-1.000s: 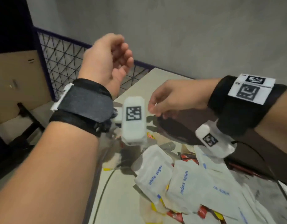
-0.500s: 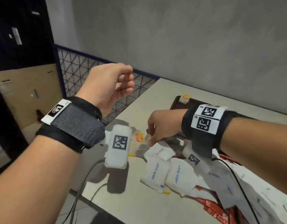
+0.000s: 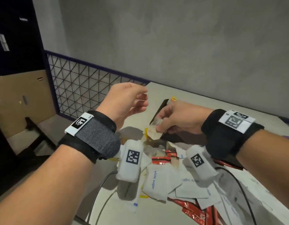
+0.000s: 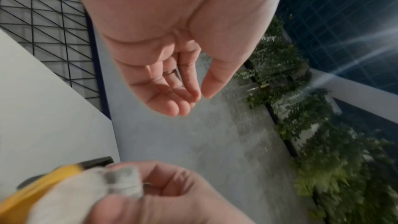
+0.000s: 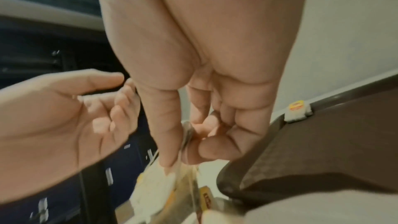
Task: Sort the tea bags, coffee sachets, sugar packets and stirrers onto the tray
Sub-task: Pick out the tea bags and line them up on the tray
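My right hand (image 3: pixel 158 125) pinches a pale tea bag (image 3: pixel 154 131) with a yellow tag and holds it above the pile, at the near left corner of the dark brown tray (image 3: pixel 160 109). The right wrist view shows thumb and fingers closed on the tea bag (image 5: pixel 157 181). My left hand (image 3: pixel 144 99) hovers just left of it, with its fingers loosely curled and nothing plainly in it; in the left wrist view the left hand (image 4: pixel 199 94) has a bare palm. White sugar packets (image 3: pixel 156 179) and red coffee sachets (image 3: pixel 161 159) lie heaped on the table (image 3: pixel 197 101).
One tea bag (image 3: pixel 173 99) with a yellow tag lies at the tray's far left corner. A wire mesh fence (image 3: pixel 85 88) runs along the table's left side, and a grey wall stands behind. Cables (image 3: pixel 101 189) trail off the near table edge.
My right hand has come up from the pile with a tea bag pinched in it. My left hand has uncurled and come down closer to the right one.
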A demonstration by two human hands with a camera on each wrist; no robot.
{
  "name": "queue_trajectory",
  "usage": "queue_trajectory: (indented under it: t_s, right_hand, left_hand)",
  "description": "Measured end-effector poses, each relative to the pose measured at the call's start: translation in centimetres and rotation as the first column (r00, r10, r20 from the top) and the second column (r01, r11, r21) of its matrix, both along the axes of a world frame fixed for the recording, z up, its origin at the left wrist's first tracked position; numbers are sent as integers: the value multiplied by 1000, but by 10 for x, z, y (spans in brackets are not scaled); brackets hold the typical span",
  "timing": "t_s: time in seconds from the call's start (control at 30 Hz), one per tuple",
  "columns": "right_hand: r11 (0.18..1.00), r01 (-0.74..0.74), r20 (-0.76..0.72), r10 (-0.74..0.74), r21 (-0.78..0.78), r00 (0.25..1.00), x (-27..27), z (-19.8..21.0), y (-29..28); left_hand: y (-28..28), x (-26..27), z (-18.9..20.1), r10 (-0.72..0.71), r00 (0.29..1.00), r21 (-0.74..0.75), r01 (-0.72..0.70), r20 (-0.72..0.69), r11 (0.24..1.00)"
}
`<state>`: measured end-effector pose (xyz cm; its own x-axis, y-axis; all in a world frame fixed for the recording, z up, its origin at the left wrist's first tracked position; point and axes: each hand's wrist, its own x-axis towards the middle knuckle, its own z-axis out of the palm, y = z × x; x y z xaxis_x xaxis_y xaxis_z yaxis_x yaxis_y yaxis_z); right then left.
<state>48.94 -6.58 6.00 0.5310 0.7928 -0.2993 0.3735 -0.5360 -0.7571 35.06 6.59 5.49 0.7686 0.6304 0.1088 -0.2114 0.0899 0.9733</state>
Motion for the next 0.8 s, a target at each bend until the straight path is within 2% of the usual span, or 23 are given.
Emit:
queue_trajectory:
  t_s: [0.13, 0.23, 0.3, 0.43, 0.53, 0.67, 0.8]
  right_hand:
    - [958, 143, -325, -56, 249, 944, 16, 8, -44]
    - [867, 282, -531, -24, 411, 847, 18, 8, -76]
    - [788, 378, -627, 12, 486, 779, 17, 4, -94]
    - [624, 560, -756, 79, 546, 649, 12, -13, -121]
    - [539, 661, -816, 92, 523, 571, 11, -21, -130]
    - [470, 690, -799, 58, 550, 598, 12, -23, -136]
    - [432, 708, -780, -14, 559, 625, 8, -30, -141]
  left_hand:
    - [-27, 27, -4, -26, 996, 85, 32, -81, 996]
    - [-48, 45, -3, -61, 993, 104, 71, -98, 992]
    - [-64, 57, -1, -144, 985, 68, 151, -96, 986]
    - [-95, 75, -3, -382, 923, 29, 383, -41, 923]
    - [-110, 84, -11, -460, 888, 66, 460, -18, 885]
    - [-121, 89, -19, -468, 884, 131, 462, 16, 877]
    - [-121, 93, -26, -374, 923, 153, 359, 88, 921]
